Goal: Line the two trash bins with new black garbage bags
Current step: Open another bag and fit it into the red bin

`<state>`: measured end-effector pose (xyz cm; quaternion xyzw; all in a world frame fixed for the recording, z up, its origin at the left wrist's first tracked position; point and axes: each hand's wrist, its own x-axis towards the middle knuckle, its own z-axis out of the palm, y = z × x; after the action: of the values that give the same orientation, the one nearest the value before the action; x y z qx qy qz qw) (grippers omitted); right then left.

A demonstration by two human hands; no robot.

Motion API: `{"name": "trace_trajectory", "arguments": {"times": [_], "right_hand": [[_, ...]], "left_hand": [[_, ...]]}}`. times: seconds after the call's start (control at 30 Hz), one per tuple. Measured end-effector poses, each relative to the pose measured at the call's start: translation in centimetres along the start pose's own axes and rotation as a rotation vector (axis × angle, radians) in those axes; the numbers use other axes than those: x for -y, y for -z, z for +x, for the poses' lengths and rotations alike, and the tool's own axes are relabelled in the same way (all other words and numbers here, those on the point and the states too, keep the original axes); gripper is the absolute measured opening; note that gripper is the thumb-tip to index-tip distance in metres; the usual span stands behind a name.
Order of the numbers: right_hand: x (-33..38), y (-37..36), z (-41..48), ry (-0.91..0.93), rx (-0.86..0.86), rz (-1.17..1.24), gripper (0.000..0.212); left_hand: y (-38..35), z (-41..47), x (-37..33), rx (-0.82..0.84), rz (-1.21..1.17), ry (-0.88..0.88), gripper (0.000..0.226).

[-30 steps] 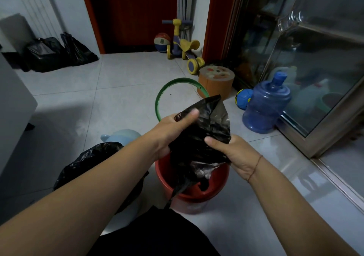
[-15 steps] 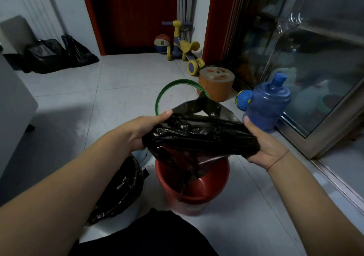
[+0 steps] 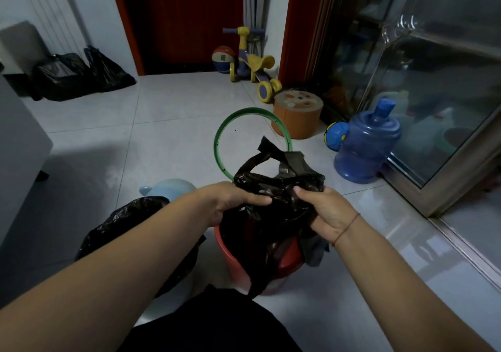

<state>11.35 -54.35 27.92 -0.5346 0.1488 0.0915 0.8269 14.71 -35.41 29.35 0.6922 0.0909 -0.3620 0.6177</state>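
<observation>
Over red bin, I'm gripping black bag w/ left hand & right hand, fingers clamped on its mouth; prob. light, limp, slippery.

The left grip and right grip are now close together instead of spread wide. The crinkled black plastic garbage bag bunches between them and hangs lower, into the round red plastic bin.

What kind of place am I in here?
Most likely a home, perhaps an entry hall: a child's ride-on toy and a ball sit by a red door, and a blue water jug stands beside a glass sliding door on the tiled floor.
</observation>
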Motion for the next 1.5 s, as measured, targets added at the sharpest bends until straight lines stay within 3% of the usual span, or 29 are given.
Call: {"name": "trace_trajectory", "arguments": {"times": [0.1,0.17,0.23,0.47,0.53,0.63,0.73,0.8,0.9,0.97,1.07,1.17,1.3,1.5], "right_hand": [[0.5,0.2,0.1,-0.027,0.015,0.079,0.024],[0.8,0.7,0.2,-0.087,0.007,0.120,0.028],[1.3,1.6,0.5,-0.127,-0.009,0.139,0.025],[3.9,5.3,1.2,-0.133,-0.044,0.057,0.018],[3.9,5.6,0.8,-0.135,0.078,0.060,0.021],[2.8,4.7,0.3,-0.128,0.230,-0.047,0.022],[1.5,3.2,0.2,-0.113,0.210,-0.187,0.033],[0.9,2.2,0.2,-0.085,0.167,-0.202,0.043],[0.2,1.0,0.2,-0.043,0.123,-0.174,0.038],[0.0,0.7,0.3,-0.009,0.061,-0.163,0.032],[0.3,1.0,0.8,0.003,-0.056,-0.085,0.014],[0.7,1.9,1.5,-0.032,-0.155,0.053,0.014],[1.2,2.8,1.6,-0.061,-0.108,0.102,0.027],[3.1,4.3,1.4,-0.187,-0.026,0.014,0.019]], "left_hand": [[0.3,0.6,-0.2,-0.203,-0.112,-0.060,0.047],[1.2,0.8,-0.4,-0.288,-0.177,-0.118,0.034],[2.3,0.8,-0.5,-0.336,-0.212,-0.164,0.023],[5.9,1.0,-0.7,-0.478,-0.278,-0.200,0.022],[6.4,1.0,-0.5,-0.450,-0.274,-0.183,0.025],[5.1,0.7,-0.2,-0.190,-0.286,-0.102,0.025],[3.1,0.0,-0.6,0.018,-0.188,-0.008,0.034],[2.0,-0.3,-0.8,0.068,-0.103,0.019,0.047],[0.7,-0.5,-0.8,0.125,-0.045,0.057,0.054],[0.4,-0.5,-0.8,0.115,-0.062,0.047,0.057],[0.9,-0.5,-1.0,0.052,-0.203,-0.016,0.040],[1.9,-0.3,-1.4,-0.042,-0.364,-0.081,0.029],[3.4,-0.3,-1.6,-0.152,-0.405,-0.097,0.025],[6.0,0.4,-0.9,-0.239,-0.441,-0.086,0.023]]}}
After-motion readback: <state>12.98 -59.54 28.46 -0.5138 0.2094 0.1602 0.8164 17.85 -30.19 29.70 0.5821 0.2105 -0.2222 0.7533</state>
